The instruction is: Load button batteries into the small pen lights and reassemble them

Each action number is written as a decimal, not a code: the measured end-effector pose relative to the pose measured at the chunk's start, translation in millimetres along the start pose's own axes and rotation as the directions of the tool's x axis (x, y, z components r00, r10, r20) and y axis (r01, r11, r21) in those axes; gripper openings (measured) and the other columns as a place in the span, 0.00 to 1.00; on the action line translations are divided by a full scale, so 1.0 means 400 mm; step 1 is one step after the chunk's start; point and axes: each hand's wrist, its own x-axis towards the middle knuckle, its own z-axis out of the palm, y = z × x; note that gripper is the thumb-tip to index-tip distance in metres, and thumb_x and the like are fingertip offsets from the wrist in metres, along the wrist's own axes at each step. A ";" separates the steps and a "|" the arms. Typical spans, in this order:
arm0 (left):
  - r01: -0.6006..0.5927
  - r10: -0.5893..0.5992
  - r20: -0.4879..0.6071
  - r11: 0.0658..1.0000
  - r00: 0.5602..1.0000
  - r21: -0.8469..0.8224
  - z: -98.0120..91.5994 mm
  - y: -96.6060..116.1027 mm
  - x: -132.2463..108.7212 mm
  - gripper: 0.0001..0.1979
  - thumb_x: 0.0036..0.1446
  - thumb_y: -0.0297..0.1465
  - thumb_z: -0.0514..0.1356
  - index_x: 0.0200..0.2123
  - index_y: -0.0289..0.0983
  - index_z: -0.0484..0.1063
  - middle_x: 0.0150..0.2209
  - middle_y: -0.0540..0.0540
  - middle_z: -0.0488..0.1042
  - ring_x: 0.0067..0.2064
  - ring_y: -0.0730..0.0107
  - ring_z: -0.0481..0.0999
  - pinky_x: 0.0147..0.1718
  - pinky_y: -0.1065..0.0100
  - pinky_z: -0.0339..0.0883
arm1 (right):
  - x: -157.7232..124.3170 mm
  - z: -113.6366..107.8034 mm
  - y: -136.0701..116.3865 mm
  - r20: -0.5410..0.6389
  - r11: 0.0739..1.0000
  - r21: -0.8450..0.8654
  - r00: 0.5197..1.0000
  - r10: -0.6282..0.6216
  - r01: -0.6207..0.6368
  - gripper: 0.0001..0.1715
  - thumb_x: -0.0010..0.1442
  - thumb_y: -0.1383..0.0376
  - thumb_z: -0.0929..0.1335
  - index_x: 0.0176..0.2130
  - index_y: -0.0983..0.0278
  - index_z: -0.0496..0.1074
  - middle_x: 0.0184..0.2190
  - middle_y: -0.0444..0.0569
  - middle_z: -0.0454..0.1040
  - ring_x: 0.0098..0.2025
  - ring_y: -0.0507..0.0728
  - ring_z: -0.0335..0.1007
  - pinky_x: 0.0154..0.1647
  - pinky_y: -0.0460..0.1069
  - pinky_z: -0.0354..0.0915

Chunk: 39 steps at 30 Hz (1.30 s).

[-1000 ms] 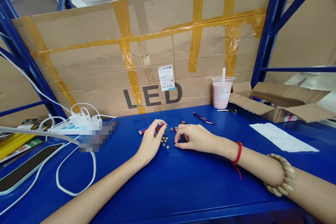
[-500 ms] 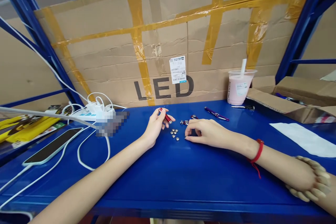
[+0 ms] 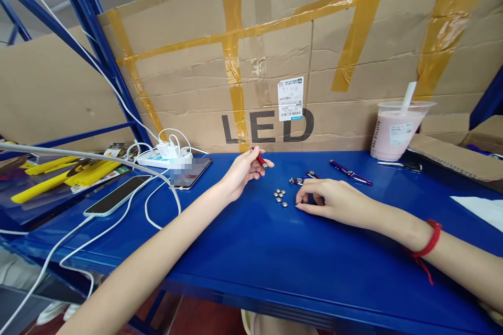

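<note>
My left hand is raised over the far part of the blue tabletop, its fingers closed around a slim red tube with a metallic end. Just in front and to the right lie several small round silvery button cells. Beside these, my right hand rests low at the tabletop with thumb and fingers curled in. Something small and dark shows at its fingertips, too small to make out. Partly hidden behind that hand are small metal and red parts.
A purple pen, a black key-like item and a pink drink cup stand or lie at the back right. White paper is far right. Cables, a power strip and two phones occupy the left. Cardboard closes the back.
The camera view has turned left, so everything appears further right. My left hand has drawn slightly up and away from the button cells with the red tube. My right hand stays put beside them.
</note>
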 end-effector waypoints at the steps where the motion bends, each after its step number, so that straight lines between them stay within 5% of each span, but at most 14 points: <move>1: 0.002 -0.002 -0.001 1.000 1.000 0.003 -0.005 0.004 0.002 0.13 0.59 0.40 0.53 0.36 0.35 0.63 0.27 0.48 0.73 0.23 0.78 0.67 0.21 0.77 0.56 | 0.000 -0.001 -0.001 -0.001 1.000 -0.003 1.000 0.002 -0.002 0.15 0.59 0.54 0.62 0.36 0.58 0.72 0.34 0.44 0.71 0.32 0.50 0.66 0.29 0.44 0.56; 7: -0.004 0.012 -0.071 0.993 0.997 0.122 -0.013 -0.003 0.012 0.12 0.59 0.40 0.53 0.35 0.35 0.62 0.26 0.47 0.73 0.21 0.79 0.64 0.19 0.77 0.52 | 0.001 -0.002 -0.002 0.012 1.000 -0.016 1.000 0.016 -0.015 0.15 0.59 0.53 0.61 0.36 0.57 0.72 0.34 0.42 0.71 0.32 0.49 0.66 0.29 0.43 0.57; 11: -0.050 0.085 -0.075 0.924 0.994 0.379 -0.009 -0.025 0.011 0.12 0.62 0.38 0.47 0.35 0.36 0.61 0.24 0.48 0.72 0.22 0.76 0.65 0.22 0.76 0.55 | 0.002 0.004 0.001 -0.042 0.999 -0.035 0.999 -0.028 0.027 0.15 0.60 0.53 0.61 0.35 0.57 0.73 0.33 0.42 0.71 0.31 0.48 0.66 0.29 0.43 0.58; 13: -0.189 0.232 0.016 0.749 0.973 0.635 -0.004 -0.036 0.003 0.10 0.62 0.37 0.48 0.35 0.37 0.62 0.23 0.49 0.71 0.26 0.73 0.67 0.29 0.73 0.60 | 0.003 0.006 0.001 -0.148 0.998 -0.043 0.987 -0.060 0.054 0.16 0.60 0.53 0.62 0.35 0.58 0.73 0.34 0.42 0.71 0.28 0.47 0.65 0.29 0.43 0.59; 16: -0.348 0.379 0.236 0.261 0.895 0.900 0.013 -0.046 -0.018 0.08 0.59 0.37 0.53 0.36 0.39 0.66 0.27 0.49 0.71 0.33 0.66 0.70 0.35 0.68 0.60 | 0.001 0.004 -0.001 -0.370 0.994 -0.056 0.922 -0.110 0.097 0.16 0.61 0.54 0.62 0.36 0.58 0.74 0.35 0.43 0.71 0.26 0.45 0.64 0.26 0.41 0.59; 19: -0.366 0.362 0.302 0.122 0.882 0.922 0.037 -0.054 -0.040 0.12 0.61 0.39 0.50 0.39 0.40 0.68 0.29 0.47 0.71 0.32 0.64 0.70 0.31 0.68 0.60 | -0.004 -0.004 -0.009 -0.542 0.987 -0.063 0.826 -0.157 0.146 0.14 0.61 0.56 0.62 0.38 0.60 0.74 0.35 0.45 0.71 0.28 0.45 0.65 0.24 0.40 0.59; 23: -0.440 0.365 0.384 0.082 0.848 0.894 0.063 -0.065 -0.058 0.13 0.62 0.40 0.49 0.38 0.40 0.69 0.27 0.47 0.71 0.31 0.64 0.70 0.29 0.69 0.58 | -0.010 -0.014 -0.024 -0.678 0.982 -0.073 0.714 -0.177 0.174 0.15 0.61 0.58 0.63 0.38 0.62 0.75 0.34 0.48 0.73 0.28 0.47 0.66 0.26 0.42 0.63; 27: -0.456 0.361 0.381 0.153 0.852 0.877 0.072 -0.072 -0.064 0.12 0.62 0.39 0.49 0.39 0.40 0.68 0.28 0.48 0.71 0.32 0.65 0.70 0.30 0.70 0.58 | -0.009 -0.012 -0.024 -0.682 0.958 -0.137 0.678 -0.275 0.250 0.13 0.61 0.62 0.63 0.39 0.63 0.75 0.33 0.48 0.73 0.30 0.46 0.67 0.27 0.41 0.64; 39: -0.468 0.287 0.380 0.374 0.879 0.801 0.075 -0.089 -0.073 0.10 0.62 0.38 0.49 0.38 0.40 0.65 0.28 0.51 0.72 0.33 0.68 0.70 0.31 0.71 0.59 | 0.000 0.001 -0.005 -0.557 0.943 -0.033 0.778 -0.292 0.331 0.15 0.62 0.59 0.63 0.36 0.64 0.75 0.33 0.48 0.71 0.32 0.47 0.67 0.32 0.42 0.64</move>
